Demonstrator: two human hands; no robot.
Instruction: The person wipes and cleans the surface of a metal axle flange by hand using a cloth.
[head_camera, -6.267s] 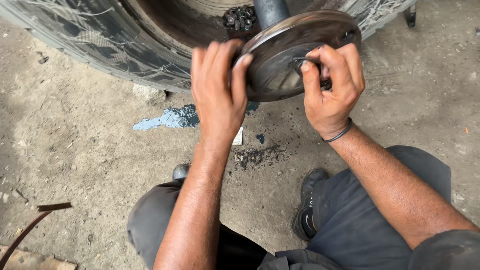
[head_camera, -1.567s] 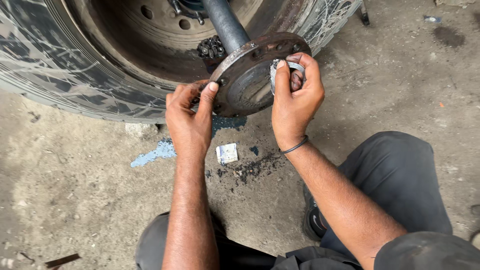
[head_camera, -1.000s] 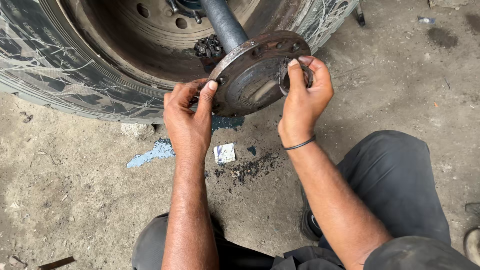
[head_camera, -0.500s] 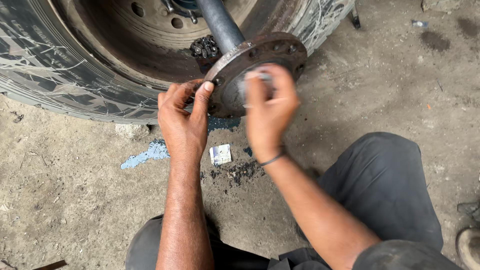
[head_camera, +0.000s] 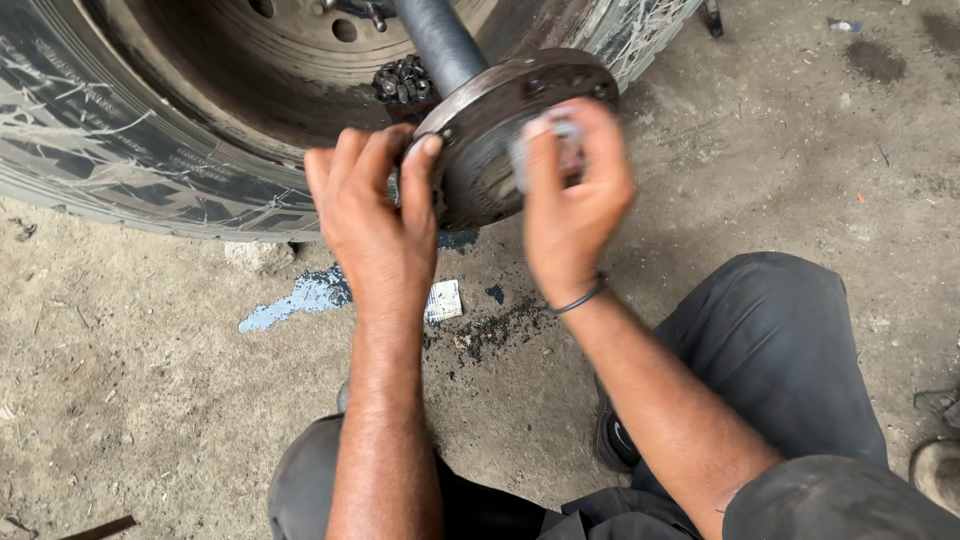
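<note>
A round dark metal flange (head_camera: 500, 120) sits on the end of a dark axle shaft (head_camera: 440, 40) that sticks out of the hub of a big truck wheel (head_camera: 180, 110). My left hand (head_camera: 375, 215) grips the flange's left rim, fingers curled over its edge. My right hand (head_camera: 570, 195) is blurred by motion and presses a small pale grey piece (head_camera: 560, 140), perhaps abrasive paper, against the flange's face. A thin black band circles my right wrist.
I crouch on dirty concrete, knees in dark grey trousers (head_camera: 770, 350) below the flange. A blue paint stain (head_camera: 300, 298), a small white scrap (head_camera: 443, 300) and dark grit (head_camera: 500, 330) lie on the ground. A shoe (head_camera: 935, 470) shows at the right edge.
My right hand has slid from the flange's right rim across its face toward the middle, rubbing the pale piece on the metal. My left hand keeps its hold on the left rim.
</note>
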